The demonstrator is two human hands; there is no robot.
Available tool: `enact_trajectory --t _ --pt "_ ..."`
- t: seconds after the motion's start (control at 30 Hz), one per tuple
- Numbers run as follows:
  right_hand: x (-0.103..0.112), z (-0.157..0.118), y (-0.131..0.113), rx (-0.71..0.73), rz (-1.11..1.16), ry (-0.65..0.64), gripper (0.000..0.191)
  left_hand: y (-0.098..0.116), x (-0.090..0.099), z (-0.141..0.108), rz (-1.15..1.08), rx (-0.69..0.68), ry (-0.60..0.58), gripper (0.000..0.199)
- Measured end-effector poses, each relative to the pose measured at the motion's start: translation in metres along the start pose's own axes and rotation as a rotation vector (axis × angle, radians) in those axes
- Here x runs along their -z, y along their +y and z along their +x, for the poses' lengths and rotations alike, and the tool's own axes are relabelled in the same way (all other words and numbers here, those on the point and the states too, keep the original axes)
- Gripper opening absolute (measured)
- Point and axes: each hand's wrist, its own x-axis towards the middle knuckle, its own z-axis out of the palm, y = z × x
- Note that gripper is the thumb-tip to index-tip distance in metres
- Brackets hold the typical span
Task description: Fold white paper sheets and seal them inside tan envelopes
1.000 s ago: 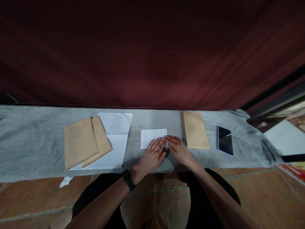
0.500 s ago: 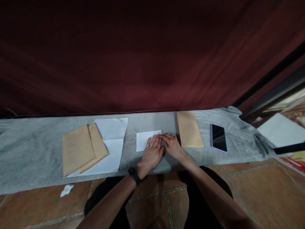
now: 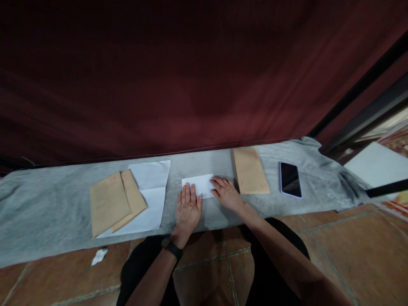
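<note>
A folded white sheet of paper [image 3: 204, 186] lies flat on the grey cloth in front of me. My left hand [image 3: 188, 209] rests with fingers stretched out over its lower left part. At the paper's right edge, my right hand [image 3: 227, 193] lies palm down, its fingertips on the paper and its fingers slightly spread. Neither hand grasps anything. Close by on the right sits a stack of brown envelopes [image 3: 251, 171].
Two brown envelopes [image 3: 110, 202] overlap a larger creased white sheet [image 3: 153, 197] on the left. A phone [image 3: 290, 179] lies at the right. Behind the cloth-covered surface [image 3: 47, 212] hangs a dark red curtain [image 3: 191, 97]. A crumpled white scrap [image 3: 99, 256] is on the tiled floor.
My left hand has slid left across the folded paper, away from my right hand. The right hand stays at the right edge, its fingers a little more apart. The view has shifted slightly.
</note>
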Motion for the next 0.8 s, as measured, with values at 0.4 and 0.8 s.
enact_trajectory --t 0.4,0.8 --pt "-0.005 0.005 0.018 0.003 0.092 -0.086 0.066 0.008 0.011 0.003 -0.010 -0.005 -0.019 0.057" --pt "0.002 0.015 0.029 -0.011 0.240 -0.243 0.084 0.024 0.004 0.047 -0.143 -0.369 -0.391 0.056"
